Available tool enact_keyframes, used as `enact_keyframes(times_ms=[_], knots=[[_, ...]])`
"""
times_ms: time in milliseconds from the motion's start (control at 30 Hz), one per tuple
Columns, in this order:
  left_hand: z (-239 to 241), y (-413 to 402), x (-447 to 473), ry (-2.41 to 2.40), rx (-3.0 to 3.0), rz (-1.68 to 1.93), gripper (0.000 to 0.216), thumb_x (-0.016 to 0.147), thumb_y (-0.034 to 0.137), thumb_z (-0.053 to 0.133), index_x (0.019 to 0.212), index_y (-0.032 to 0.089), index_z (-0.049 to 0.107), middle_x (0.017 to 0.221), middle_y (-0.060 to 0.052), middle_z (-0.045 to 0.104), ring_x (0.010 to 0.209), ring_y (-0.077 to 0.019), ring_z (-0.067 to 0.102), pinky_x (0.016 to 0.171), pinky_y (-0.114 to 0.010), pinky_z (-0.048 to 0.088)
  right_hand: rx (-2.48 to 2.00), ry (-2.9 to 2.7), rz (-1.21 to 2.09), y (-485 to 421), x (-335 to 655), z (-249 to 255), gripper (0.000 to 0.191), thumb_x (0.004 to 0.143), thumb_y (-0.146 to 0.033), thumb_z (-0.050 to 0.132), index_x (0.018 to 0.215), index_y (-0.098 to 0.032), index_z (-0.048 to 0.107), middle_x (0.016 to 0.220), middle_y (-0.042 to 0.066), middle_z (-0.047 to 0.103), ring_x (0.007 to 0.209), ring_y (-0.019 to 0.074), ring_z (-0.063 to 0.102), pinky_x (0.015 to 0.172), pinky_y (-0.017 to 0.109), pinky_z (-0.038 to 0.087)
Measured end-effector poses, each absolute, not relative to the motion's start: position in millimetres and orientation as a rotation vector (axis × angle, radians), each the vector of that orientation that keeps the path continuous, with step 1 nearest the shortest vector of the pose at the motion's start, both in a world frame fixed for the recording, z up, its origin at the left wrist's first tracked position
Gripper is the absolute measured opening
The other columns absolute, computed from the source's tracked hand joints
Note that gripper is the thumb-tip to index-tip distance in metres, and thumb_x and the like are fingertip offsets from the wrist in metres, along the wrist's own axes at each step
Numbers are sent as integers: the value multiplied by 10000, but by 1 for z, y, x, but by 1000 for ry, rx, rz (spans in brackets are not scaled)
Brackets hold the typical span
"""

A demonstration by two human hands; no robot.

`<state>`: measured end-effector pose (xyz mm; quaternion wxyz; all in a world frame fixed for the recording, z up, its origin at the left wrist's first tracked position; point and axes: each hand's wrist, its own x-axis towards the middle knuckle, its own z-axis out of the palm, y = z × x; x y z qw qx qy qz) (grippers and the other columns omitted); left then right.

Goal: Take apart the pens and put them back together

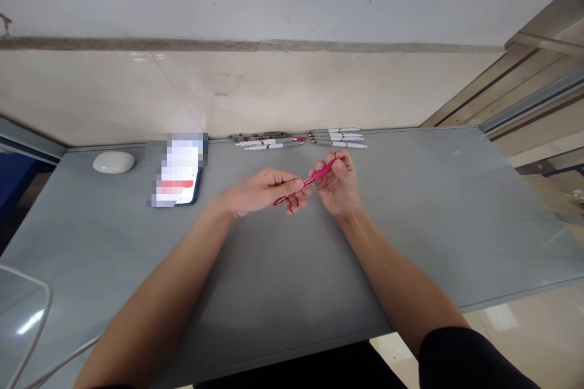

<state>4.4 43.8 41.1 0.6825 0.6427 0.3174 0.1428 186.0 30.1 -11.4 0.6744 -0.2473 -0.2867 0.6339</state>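
Observation:
Both hands meet over the middle of a grey table (410, 225). My left hand (264, 191) pinches the thin lower end of a red pen (314, 177), and its fingers are closed around it. My right hand (337, 185) grips the pen's thicker pink-red upper part between thumb and fingers. The pen slants up to the right, held just above the tabletop. Behind the hands, at the table's far edge, lie two groups of pens: one on the left (269, 141) and one on the right (337, 137).
A phone (180, 177) lies flat at the back left, with a white earbud case (114, 162) further left. A white cable (31, 328) curls over the near left corner. A tiled wall stands behind the table; wooden framing rises at the right.

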Motion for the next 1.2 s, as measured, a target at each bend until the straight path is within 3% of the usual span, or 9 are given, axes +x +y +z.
enact_keyframes(times_ms=[467, 1000, 1200], knots=[[29, 45, 11, 957, 1791, 549, 337, 863, 452, 557, 733, 169, 685, 700, -8, 631, 681, -130, 563, 614, -228, 439, -692, -588, 1257, 33, 178, -9, 174, 670, -291, 788, 749, -262, 636, 741, -83, 642, 662, 80, 646, 654, 253, 593], [44, 44, 3, 717, 1476, 368, 343, 899, 461, 524, 852, 167, 695, 799, -46, 693, 668, -124, 606, 623, -244, 472, -544, -613, 1407, 30, 185, -14, 146, 696, -306, 776, 793, -296, 668, 835, -92, 663, 725, 71, 665, 672, 222, 606], [39, 46, 4, 748, 1538, 370, 353, 894, 456, 525, 824, 162, 707, 794, -51, 694, 667, -123, 606, 592, -230, 456, -581, -596, 1399, 30, 183, -15, 137, 700, -284, 772, 777, -280, 659, 759, -93, 663, 689, 66, 667, 674, 213, 603]])
